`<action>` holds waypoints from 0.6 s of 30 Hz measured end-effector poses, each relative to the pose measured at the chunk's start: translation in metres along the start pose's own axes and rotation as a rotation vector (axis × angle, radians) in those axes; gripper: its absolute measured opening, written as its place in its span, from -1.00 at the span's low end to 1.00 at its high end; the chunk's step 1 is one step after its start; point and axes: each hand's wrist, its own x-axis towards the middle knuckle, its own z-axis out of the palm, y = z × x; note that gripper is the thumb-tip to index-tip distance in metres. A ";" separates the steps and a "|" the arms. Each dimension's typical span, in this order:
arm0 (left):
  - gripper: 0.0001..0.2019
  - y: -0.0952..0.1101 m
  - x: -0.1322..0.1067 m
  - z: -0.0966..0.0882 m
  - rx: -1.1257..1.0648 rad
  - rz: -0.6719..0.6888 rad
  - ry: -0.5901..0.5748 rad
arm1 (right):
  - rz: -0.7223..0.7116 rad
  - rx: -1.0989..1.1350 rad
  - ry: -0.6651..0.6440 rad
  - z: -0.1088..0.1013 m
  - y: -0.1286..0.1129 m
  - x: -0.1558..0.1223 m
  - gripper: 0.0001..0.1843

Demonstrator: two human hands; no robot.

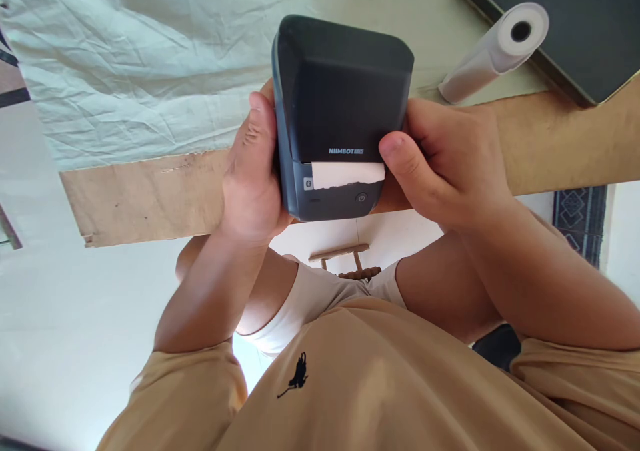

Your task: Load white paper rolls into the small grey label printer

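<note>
A dark label printer [350, 98] with "NIIMBOT" on its lid is held up in front of me, above the table's near edge. White paper [347, 174] with a torn edge sticks out of its slot, over a power button. My left hand [253, 171] grips the printer's left side, thumb along the edge. On the opposite side my right hand [445, 158] is closed round it, the thumb resting near the lid's lower right corner. The fingers beneath the printer are hidden. The lid looks closed.
A white paper roll [480, 68] stands on the table to the right, beside a dark flat case [565, 24]. Pale wrinkled cloth [150, 58] covers much of the wooden table [150, 198]. Below the edge are my legs and a wooden stool or chair part [345, 254].
</note>
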 end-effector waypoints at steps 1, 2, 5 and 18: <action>-0.24 -0.001 0.000 -0.001 -0.001 0.004 -0.002 | -0.002 -0.001 0.002 0.000 0.000 0.000 0.02; -0.25 -0.001 0.000 -0.001 -0.001 0.008 -0.002 | -0.004 -0.002 0.006 0.000 0.000 -0.001 0.01; -0.26 -0.003 -0.001 -0.003 0.003 0.010 0.009 | -0.004 -0.006 0.012 0.000 0.000 -0.001 0.01; -0.32 -0.001 -0.002 -0.002 -0.022 0.044 0.039 | 0.018 0.000 -0.017 0.001 0.000 -0.001 0.01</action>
